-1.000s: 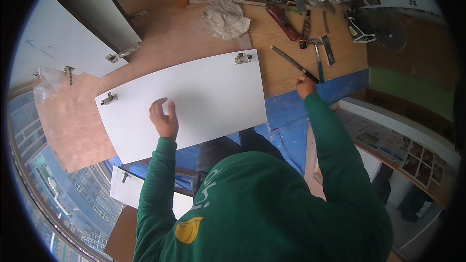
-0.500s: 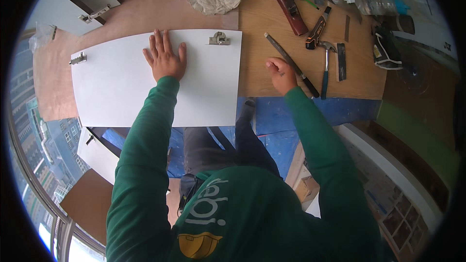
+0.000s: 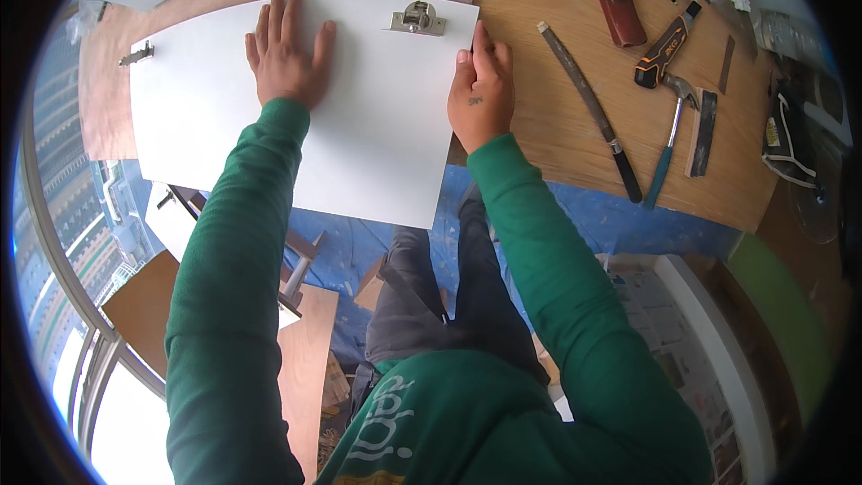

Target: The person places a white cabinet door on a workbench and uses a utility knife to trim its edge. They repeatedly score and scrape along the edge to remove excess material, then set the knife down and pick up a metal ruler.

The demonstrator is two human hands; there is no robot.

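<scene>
While a flat, white, rectangular panel (image 3: pixel 359 139) is lying on the brown wooden surface (image 3: pixel 552 153), its near edge is jutting out past the surface's front edge, toward the person. The left hand (image 3: pixel 289 67) is resting palm down on the panel, its fingers spreading toward the far edge and its thumb standing apart. The right hand (image 3: pixel 485 94) is touching the panel's right edge, its fingers bunching narrowly there; whether it is gripping anything, I cannot tell. A silvery metal hinge (image 3: pixel 417 20) is sitting at the far right corner, and a second silvery metal hinge (image 3: pixel 136 55) is poking out beyond the left edge. Right of the panel, a long, slim file with a black handle (image 3: pixel 584 85) is lying aslant. Beyond it, a metal-headed hammer with a teal handle (image 3: pixel 669 144) is lying between the file and a dark, flat, oblong block (image 3: pixel 702 135). A black-and-orange utility knife (image 3: pixel 663 56) is lying just above the hammer's head, near a dark red, elongated tool (image 3: pixel 612 0). Below the surface, blue sheeting (image 3: pixel 584 220) is covering the floor.
</scene>
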